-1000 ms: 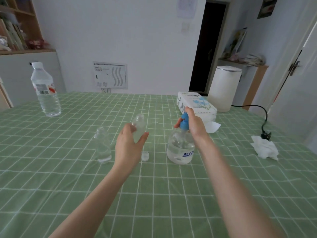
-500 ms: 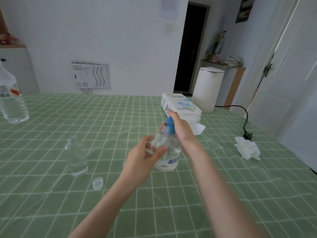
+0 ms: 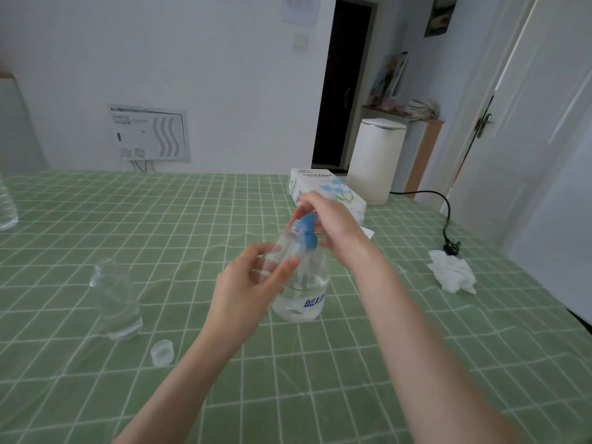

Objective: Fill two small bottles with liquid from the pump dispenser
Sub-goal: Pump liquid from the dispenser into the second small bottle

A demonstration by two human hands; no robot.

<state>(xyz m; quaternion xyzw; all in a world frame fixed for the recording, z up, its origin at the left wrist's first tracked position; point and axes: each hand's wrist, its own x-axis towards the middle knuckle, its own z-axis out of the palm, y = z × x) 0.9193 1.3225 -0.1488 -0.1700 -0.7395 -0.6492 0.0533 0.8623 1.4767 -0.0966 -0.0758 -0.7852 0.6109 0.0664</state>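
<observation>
A clear pump dispenser (image 3: pixel 304 299) with a blue pump head (image 3: pixel 306 230) stands in the middle of the green checked table. My right hand (image 3: pixel 333 225) grips the pump head from above. My left hand (image 3: pixel 250 283) holds a small clear bottle (image 3: pixel 285 245) tilted, its open mouth right at the blue nozzle. A second small clear bottle (image 3: pixel 115 299) stands upright and uncapped to the left, apart from both hands. A small clear cap (image 3: pixel 162 351) lies on the cloth in front of it.
A tissue box (image 3: pixel 323 190) lies behind the dispenser, with a white bin (image 3: pixel 374 161) beyond it. A crumpled tissue (image 3: pixel 453 275) and a black cable (image 3: pixel 445 216) lie at the right. A large water bottle (image 3: pixel 4 206) shows at the left edge.
My left hand has lifted the small bottle off the table and carried it right to the pump nozzle. My right hand has stayed on the pump head. The camera has turned to the right.
</observation>
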